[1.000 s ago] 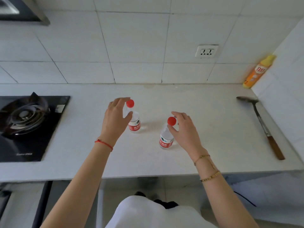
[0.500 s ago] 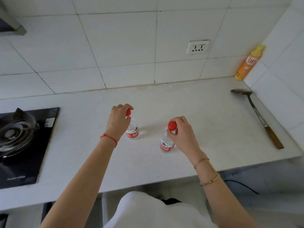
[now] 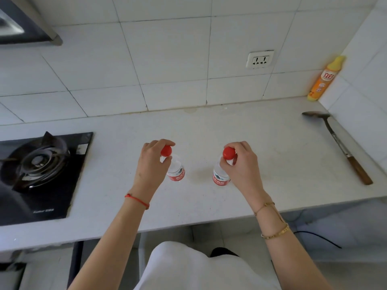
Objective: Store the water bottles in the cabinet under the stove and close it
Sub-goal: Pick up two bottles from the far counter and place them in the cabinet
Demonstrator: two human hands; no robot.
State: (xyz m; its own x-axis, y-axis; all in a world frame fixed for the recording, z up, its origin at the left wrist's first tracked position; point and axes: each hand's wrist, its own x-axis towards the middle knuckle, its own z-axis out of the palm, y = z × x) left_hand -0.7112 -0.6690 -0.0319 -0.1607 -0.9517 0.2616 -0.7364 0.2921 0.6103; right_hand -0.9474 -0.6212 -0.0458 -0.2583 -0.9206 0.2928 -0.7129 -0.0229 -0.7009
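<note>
Red-capped water bottles, left (image 3: 176, 173) and right (image 3: 219, 178), upright mid-table (image 3: 261, 164), nearer its front edge; left hand (image 3: 149, 166) and right hand (image 3: 241, 166), fingers clamped on necks under caps. Likely risk: slipping or swinging from such narrow pinches. Cabinet unseen.

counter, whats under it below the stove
Under the counter edge below the stove, only a dark vertical strip and pale panels show. No cabinet door or inside is clear; the counter covers the rest.

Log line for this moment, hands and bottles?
left hand: gripping left bottle neck | right hand: gripping right bottle neck | bottles: upright on counter
</note>
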